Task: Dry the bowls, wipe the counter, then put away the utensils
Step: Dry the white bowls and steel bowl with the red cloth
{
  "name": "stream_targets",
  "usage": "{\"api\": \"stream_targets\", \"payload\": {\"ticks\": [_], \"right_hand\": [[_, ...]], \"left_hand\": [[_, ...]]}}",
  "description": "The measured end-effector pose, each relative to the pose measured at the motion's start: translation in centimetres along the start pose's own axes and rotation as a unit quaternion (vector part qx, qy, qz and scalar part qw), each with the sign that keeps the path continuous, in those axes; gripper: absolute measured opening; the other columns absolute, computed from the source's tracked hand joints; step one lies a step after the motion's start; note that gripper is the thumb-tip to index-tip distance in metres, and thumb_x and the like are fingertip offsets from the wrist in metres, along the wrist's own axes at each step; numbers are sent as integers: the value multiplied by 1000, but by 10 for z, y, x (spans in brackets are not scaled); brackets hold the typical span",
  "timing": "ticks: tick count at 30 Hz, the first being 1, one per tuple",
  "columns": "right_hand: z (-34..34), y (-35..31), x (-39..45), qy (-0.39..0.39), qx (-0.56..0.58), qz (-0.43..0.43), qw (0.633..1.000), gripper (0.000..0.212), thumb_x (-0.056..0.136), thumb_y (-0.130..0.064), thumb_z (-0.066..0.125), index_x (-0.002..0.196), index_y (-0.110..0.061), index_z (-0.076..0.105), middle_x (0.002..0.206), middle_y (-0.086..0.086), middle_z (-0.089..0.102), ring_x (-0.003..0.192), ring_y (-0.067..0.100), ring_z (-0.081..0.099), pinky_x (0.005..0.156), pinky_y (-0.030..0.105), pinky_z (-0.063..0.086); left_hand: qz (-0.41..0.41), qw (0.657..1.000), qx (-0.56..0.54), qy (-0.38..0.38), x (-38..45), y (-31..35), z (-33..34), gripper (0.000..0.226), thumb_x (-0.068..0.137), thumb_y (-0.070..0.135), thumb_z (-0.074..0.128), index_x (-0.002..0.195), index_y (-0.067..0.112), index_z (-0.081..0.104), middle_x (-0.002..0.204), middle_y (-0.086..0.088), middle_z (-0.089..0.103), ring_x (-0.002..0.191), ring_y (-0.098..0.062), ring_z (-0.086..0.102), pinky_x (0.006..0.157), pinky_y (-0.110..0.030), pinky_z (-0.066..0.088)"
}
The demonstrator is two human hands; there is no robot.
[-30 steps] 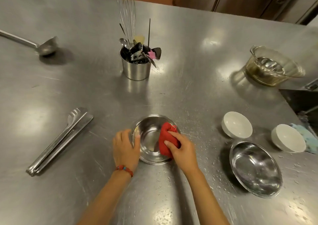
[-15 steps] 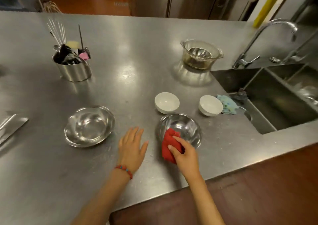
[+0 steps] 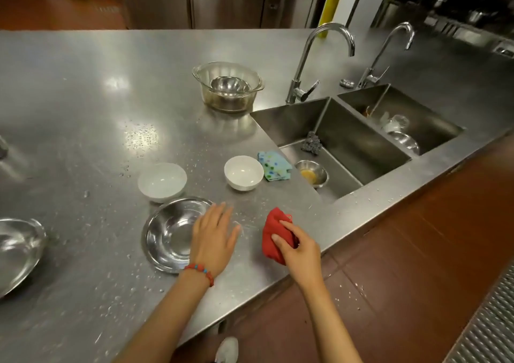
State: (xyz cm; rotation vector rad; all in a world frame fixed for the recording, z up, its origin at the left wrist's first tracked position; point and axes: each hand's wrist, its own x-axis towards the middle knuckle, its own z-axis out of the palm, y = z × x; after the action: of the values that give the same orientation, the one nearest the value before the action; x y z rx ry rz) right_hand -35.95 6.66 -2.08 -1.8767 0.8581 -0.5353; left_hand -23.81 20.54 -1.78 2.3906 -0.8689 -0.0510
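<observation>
A steel bowl (image 3: 169, 233) sits near the front edge of the wet steel counter (image 3: 83, 140). My left hand (image 3: 212, 239) lies flat with straight fingers over that bowl's right rim. My right hand (image 3: 296, 247) grips a bunched red cloth (image 3: 274, 233) on the counter, to the right of the bowl. Two white bowls (image 3: 162, 182) (image 3: 243, 172) stand just behind. Another steel bowl (image 3: 16, 247) shows at the left edge. The utensil holder is out of view.
A glass bowl (image 3: 228, 86) holding a small steel bowl stands at the back. A spotted blue cloth (image 3: 274, 165) lies at the sink's edge. The double sink (image 3: 347, 140) with two taps holds a small steel dish and a scourer. Water drops dot the counter.
The view has swung right toward the sink. My right hand has taken the red cloth out of the steel bowl onto the counter beside it. My left hand has moved onto the bowl's right rim.
</observation>
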Motion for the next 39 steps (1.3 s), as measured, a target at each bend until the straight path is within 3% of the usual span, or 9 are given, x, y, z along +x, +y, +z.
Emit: {"api": "stream_targets", "payload": {"ticks": [6, 11, 18, 23, 26, 28, 31, 35, 39], "right_hand": [[-3, -6, 57, -12, -6, -10, 1000, 36, 76, -24, 73, 110, -30, 66, 104, -13, 63, 93, 4, 61, 73, -3, 40], [0, -16, 118, -25, 9, -16, 1000, 35, 76, -23, 73, 109, -31, 66, 102, -10, 65, 91, 5, 62, 81, 15, 49], [7, -17, 203, -58, 3, -24, 998, 36, 74, -21, 74, 108, -31, 67, 103, -11, 64, 92, 5, 61, 85, 21, 47], [19, -12, 276, -114, 1, -42, 993, 36, 75, -21, 74, 109, -29, 66, 110, 0, 68, 93, 10, 63, 89, 31, 52], [28, -9, 321, -162, 1, -46, 986, 37, 75, -21, 74, 110, -29, 66, 115, 1, 68, 98, 14, 63, 91, 35, 51], [36, -8, 350, -185, -1, -55, 981, 37, 75, -23, 74, 110, -32, 65, 112, -4, 67, 93, 9, 63, 86, 25, 52], [52, -8, 387, -232, 22, -52, 971, 36, 77, -24, 72, 109, -35, 64, 105, -9, 65, 85, -6, 59, 70, 5, 48], [81, -7, 425, -261, 18, -51, 964, 37, 77, -23, 72, 112, -30, 64, 105, -7, 63, 86, 3, 58, 77, 18, 50], [107, -8, 452, -275, -14, -62, 959, 40, 77, -23, 72, 116, -26, 63, 111, 1, 66, 91, 10, 57, 77, 12, 44]], "left_hand": [[7, 1000, 0, 0, 54, 10, 12, 44, 90, 25, 53, 130, 7, 47, 141, -16, 43, 133, -32, 35, 107, -45, 28], [-17, 1000, -2, 7, 108, 15, 18, 42, 89, 25, 54, 128, 9, 50, 141, -14, 44, 132, -33, 36, 105, -46, 30], [-45, 998, 16, 31, 163, 18, 32, 47, 84, 33, 41, 114, 2, 60, 123, -21, 59, 115, -40, 53, 91, -52, 44], [-84, 993, 62, 54, 210, 24, 42, 41, 72, 21, 59, 106, -2, 64, 110, -24, 66, 103, -43, 61, 79, -54, 50], [-114, 988, 74, 75, 236, 27, 52, 44, 81, 28, 51, 111, -2, 62, 116, -24, 63, 110, -42, 57, 87, -54, 47], [-134, 984, 84, 78, 253, 27, 58, 49, 88, 34, 41, 121, 1, 55, 127, -22, 56, 122, -39, 48, 99, -51, 40], [-164, 979, 88, 80, 275, 22, 68, 43, 92, 27, 50, 129, 5, 48, 137, -17, 48, 132, -32, 37, 107, -46, 29], [-189, 974, 101, 79, 290, 18, 75, 44, 90, 26, 53, 130, 6, 47, 138, -16, 47, 133, -32, 36, 108, -45, 28], [-210, 969, 103, 83, 294, 13, 79, 45, 91, 27, 51, 131, 7, 45, 140, -15, 45, 134, -31, 34, 109, -44, 26]]}}
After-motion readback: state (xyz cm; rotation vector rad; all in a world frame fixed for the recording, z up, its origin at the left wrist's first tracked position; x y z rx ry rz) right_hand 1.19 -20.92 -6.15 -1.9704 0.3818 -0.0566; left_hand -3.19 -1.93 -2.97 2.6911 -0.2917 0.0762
